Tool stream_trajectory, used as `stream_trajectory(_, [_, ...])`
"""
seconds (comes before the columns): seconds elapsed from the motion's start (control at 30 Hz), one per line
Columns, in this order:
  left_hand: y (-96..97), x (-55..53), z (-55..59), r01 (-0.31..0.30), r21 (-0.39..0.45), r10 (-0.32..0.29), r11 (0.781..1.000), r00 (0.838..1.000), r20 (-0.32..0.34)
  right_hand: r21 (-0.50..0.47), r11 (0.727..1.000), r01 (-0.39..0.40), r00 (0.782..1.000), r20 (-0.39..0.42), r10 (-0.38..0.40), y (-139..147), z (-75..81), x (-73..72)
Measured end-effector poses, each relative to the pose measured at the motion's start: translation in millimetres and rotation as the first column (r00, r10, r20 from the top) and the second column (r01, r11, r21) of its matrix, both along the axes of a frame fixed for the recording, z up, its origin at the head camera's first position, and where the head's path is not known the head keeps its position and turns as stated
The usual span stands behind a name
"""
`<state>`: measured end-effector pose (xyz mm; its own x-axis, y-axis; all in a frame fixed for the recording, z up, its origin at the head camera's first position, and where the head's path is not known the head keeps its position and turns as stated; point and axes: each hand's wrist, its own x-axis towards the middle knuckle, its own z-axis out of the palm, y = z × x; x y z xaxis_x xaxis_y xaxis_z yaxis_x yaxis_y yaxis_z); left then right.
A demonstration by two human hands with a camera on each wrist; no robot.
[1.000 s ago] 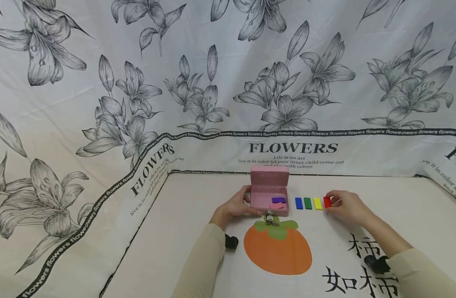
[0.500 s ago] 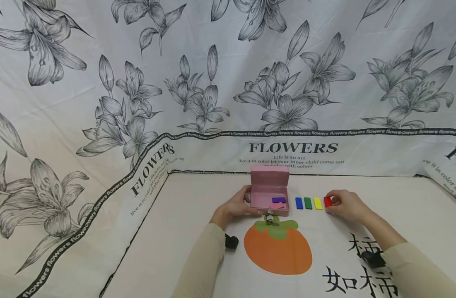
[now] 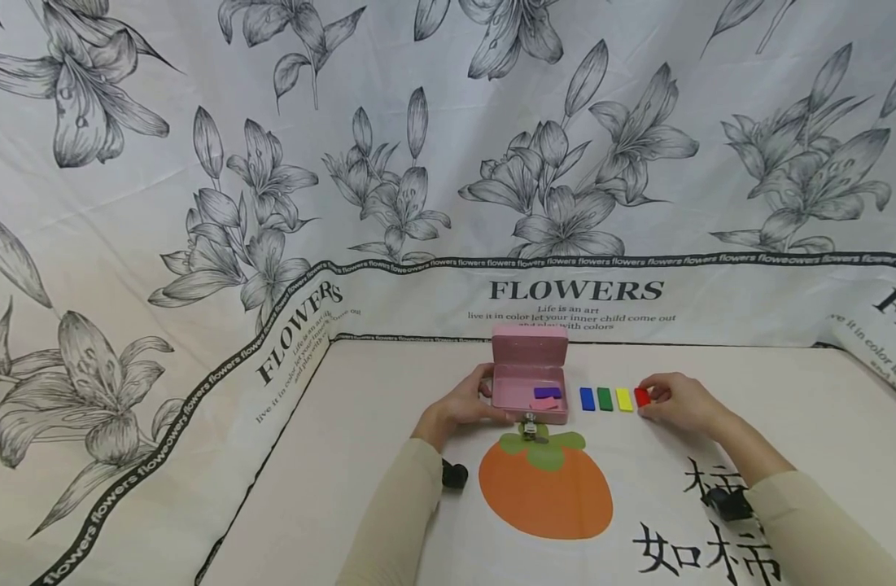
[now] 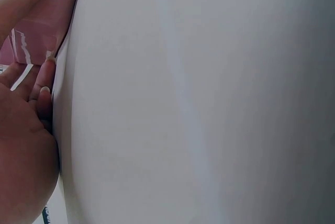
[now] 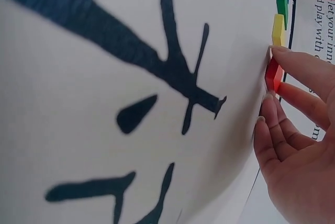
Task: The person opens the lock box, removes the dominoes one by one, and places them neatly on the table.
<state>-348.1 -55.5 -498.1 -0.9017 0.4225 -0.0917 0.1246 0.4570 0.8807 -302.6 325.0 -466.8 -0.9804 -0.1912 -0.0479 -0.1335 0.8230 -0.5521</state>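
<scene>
A pink metal box (image 3: 509, 395) stands with its lid raised and a small clasp hanging at its front. My left hand (image 3: 464, 400) grips the box at its left side, thumb along the front and fingers round the side. Inside lie a purple block (image 3: 547, 393) and a pink block (image 3: 544, 404). Right of the box, a blue block (image 3: 587, 399), a green block (image 3: 605, 399) and a yellow block (image 3: 624, 400) stand in a row. At the row's right end my right hand (image 3: 684, 404) pinches a red block (image 5: 273, 75) between thumb and fingers, close beside the yellow one.
The white tabletop cloth (image 3: 389, 370) bears a printed orange persimmon (image 3: 546, 492) and large black characters (image 3: 667, 549) in front of the box. A flower-printed curtain (image 3: 418, 220) rises behind and along the left side.
The red block in my right hand has shifted very slightly left, toward the yellow block. My right wrist has moved a little left. My left hand and the box stay put.
</scene>
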Motion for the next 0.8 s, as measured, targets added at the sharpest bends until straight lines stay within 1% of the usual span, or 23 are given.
stream_trajectory(0.23, [0.5, -0.2, 0.2, 0.003, -0.002, -0.003, 1.000, 1.000, -0.005, -0.033, 0.999, 0.015, 1.000, 0.022, -0.014, 2.7, -2.5, 0.0])
stream_trajectory(0.57, [0.3, 0.0, 1.4, 0.007, 0.007, -0.007, 1.000, 1.000, 0.012, -0.039, 0.999, 0.027, 0.999, 0.026, -0.026, 5.1, -6.2, -0.6])
stream_trajectory(0.8, [0.0, 2.2, 0.9, -0.008, -0.004, 0.008, 1.000, 1.000, 0.011, -0.032, 0.999, 0.017, 1.000, 0.009, -0.017, 5.5, -2.0, 4.2])
